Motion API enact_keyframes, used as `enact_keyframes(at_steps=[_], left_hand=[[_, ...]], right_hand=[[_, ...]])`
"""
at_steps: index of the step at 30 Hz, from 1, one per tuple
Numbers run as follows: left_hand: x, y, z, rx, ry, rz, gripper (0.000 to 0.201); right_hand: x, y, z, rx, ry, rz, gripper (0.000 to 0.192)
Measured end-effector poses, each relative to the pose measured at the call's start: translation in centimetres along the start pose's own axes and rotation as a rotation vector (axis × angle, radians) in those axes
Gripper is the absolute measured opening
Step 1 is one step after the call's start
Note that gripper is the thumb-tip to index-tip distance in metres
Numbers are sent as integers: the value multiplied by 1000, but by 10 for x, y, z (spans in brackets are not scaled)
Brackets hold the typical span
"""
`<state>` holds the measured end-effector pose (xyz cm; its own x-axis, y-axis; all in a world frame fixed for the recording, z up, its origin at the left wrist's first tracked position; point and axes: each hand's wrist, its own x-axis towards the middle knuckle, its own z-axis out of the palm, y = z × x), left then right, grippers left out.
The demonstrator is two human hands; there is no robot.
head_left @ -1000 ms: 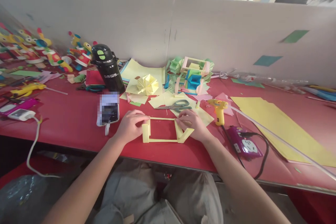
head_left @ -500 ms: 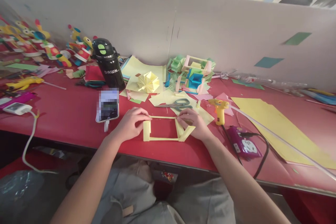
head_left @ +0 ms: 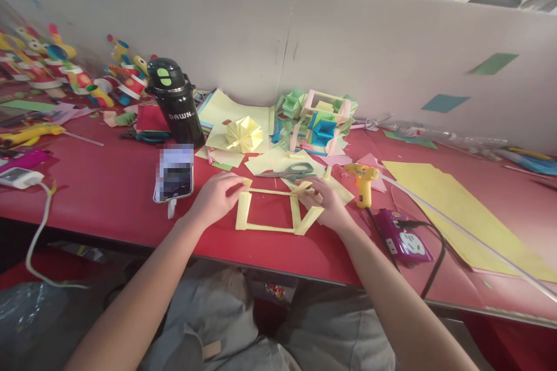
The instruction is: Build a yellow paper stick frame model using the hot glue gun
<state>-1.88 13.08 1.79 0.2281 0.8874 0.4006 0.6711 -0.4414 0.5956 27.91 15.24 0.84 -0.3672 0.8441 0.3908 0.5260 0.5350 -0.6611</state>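
Note:
A yellow paper frame [head_left: 270,228] lies on the red table in front of me, a rectangle of thin strips with folded posts standing at its corners. My left hand [head_left: 220,197] pinches its far left corner between thumb and fingers. At the far right corner, my right hand [head_left: 324,202] has its fingers closed on the paper post there. The near left post stands upright, while the near right post leans outward to the right. Just beyond the frame lie scissors [head_left: 299,171] on pale yellow paper scraps [head_left: 278,159].
A yellow glue gun [head_left: 364,185] and a purple power socket [head_left: 402,240] stand to the right, beside yellow sheets [head_left: 452,214]. To the left are a phone [head_left: 176,182] and a black bottle [head_left: 176,104]. Folded paper pieces [head_left: 322,127] stand against the partition [head_left: 369,52].
Both hands have shifted slightly at the frame's far corners, and the far posts now show above the strip. The view has moved a little; the frame stays in about the same place.

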Motion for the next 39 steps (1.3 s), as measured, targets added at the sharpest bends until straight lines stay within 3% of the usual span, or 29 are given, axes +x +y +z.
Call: enact_keyframes(at_steps=[6, 10, 13, 19, 25, 32, 39], left_hand=[[23, -1, 1, -3, -41, -103, 26], [43, 6, 2, -28, -106, -47, 24], [50, 9, 3, -101, -70, 0, 21], [39, 0, 11, -102, -58, -57, 21], [33, -9, 14, -138, -55, -104, 31], [33, -2, 8, -128, -89, -44, 26], [34, 2, 7, -105, -33, -10, 29]], right_hand=[[0, 4, 1, -57, 51, 12, 11], [2, 11, 2, -35, 143, 118, 16], [3, 9, 2, 40, 196, 217, 22], [7, 1, 2, 36, 160, 245, 23], [9, 9, 5, 4, 189, 224, 21], [5, 11, 4, -35, 170, 194, 19], [8, 12, 4, -16, 179, 210, 25]])
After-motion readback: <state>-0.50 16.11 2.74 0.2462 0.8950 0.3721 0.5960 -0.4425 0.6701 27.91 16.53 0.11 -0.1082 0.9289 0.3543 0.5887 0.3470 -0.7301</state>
